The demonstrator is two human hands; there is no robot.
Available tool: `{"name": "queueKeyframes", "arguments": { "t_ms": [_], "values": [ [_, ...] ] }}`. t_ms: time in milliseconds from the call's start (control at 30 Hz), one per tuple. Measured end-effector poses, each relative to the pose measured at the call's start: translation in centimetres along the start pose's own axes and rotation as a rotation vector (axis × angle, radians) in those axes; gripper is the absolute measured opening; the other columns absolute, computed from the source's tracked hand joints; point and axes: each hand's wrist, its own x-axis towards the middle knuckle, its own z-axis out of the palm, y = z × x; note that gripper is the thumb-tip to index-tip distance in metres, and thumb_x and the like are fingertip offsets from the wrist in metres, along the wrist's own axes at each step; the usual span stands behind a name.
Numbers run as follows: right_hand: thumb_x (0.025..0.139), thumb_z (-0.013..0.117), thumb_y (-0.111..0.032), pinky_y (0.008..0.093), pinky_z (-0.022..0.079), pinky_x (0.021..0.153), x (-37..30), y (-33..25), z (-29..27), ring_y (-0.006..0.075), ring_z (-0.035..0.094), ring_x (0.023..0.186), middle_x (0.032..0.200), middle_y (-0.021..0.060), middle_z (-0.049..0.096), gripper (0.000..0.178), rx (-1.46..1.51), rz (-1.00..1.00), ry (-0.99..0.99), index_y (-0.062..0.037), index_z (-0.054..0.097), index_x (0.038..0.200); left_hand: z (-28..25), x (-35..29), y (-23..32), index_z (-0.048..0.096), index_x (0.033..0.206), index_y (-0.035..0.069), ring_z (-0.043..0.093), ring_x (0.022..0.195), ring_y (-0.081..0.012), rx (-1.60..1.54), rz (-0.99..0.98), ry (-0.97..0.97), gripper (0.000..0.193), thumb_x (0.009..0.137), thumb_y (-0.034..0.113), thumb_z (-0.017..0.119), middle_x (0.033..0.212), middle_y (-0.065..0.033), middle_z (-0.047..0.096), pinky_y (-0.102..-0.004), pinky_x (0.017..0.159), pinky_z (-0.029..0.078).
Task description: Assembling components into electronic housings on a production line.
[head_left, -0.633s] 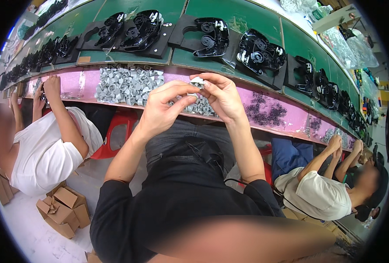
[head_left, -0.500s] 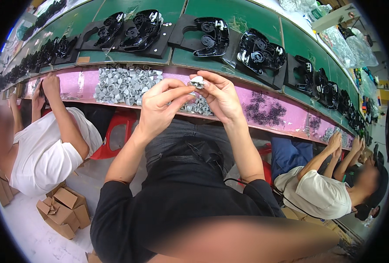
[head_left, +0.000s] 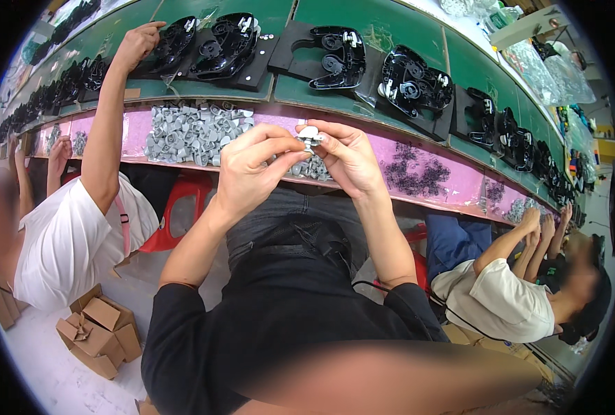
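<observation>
Above the pink strip, a small white and grey plastic part [head_left: 310,132] is held between my two hands. My right hand [head_left: 352,158] pinches it between thumb and fingers, its rounded white face up. My left hand [head_left: 257,164] is closed too, thumb and fingertips meeting at the part's lower left side; whether they grip the same part or a smaller piece there is hidden. Loose grey plastic parts [head_left: 190,131] lie heaped behind and beside my left hand, and some show beneath the hands. To the right of my right hand is a scatter of small black pieces [head_left: 414,169].
On the green bench [head_left: 279,90] beyond, black plastic shells [head_left: 338,57] rest in dark holders [head_left: 290,48]. A co-worker [head_left: 72,228] on the left reaches over the bench; another [head_left: 494,290] sits at right. A red stool [head_left: 183,207] and cardboard box [head_left: 103,332] stand at left.
The held part has turned slightly, showing more of its white face, with my hands nearly in place. The left co-worker's arm has swung up and forward to a black shell.
</observation>
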Motion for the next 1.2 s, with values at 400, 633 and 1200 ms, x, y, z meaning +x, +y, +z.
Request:
{"name": "queueKeyframes", "arguments": {
  "t_ms": [400,633,1200],
  "values": [
    [0.093,0.078,-0.006,0.0364,0.056,0.101,0.8,-1.6,0.0,0.0229,0.07,0.113,0.12,0.0151,0.074,0.036,0.029,0.067,-0.125,0.0034,0.066,0.127,-1.5,2.5,0.8,0.073,0.12,-0.001,0.068,0.087,-0.0156,-0.053,-0.06,-0.102,0.042,0.08,-0.003,0.084,0.122,-0.0129,0.07,-0.0268,0.071,0.056],
    [0.086,0.084,-0.003,0.0333,0.056,0.1,3.1,-4.9,2.0,0.0205,0.067,0.118,0.13,0.0118,0.065,0.054,0.021,0.086,-0.184,-0.0015,0.056,0.132,-2.6,4.5,0.5,0.074,0.121,0.0,0.065,0.085,-0.0199,-0.109,0.113,-0.181,0.04,0.081,-0.005,0.08,0.117,-0.0144,0.074,-0.0293,0.074,0.053],
    [0.089,0.077,-0.033,0.047,0.058,0.086,46.3,-16.4,-0.7,0.0363,0.07,0.1,0.108,0.0196,0.073,0.031,-1.903,-0.771,0.499,-0.0037,0.078,0.1,-5.8,2.1,-5.2,0.076,0.112,0.0,0.065,0.075,-0.0199,-0.157,-0.226,-0.086,0.036,0.078,0.0,0.084,0.106,-0.0132,0.076,-0.0332,0.078,0.055]
  ]
}}
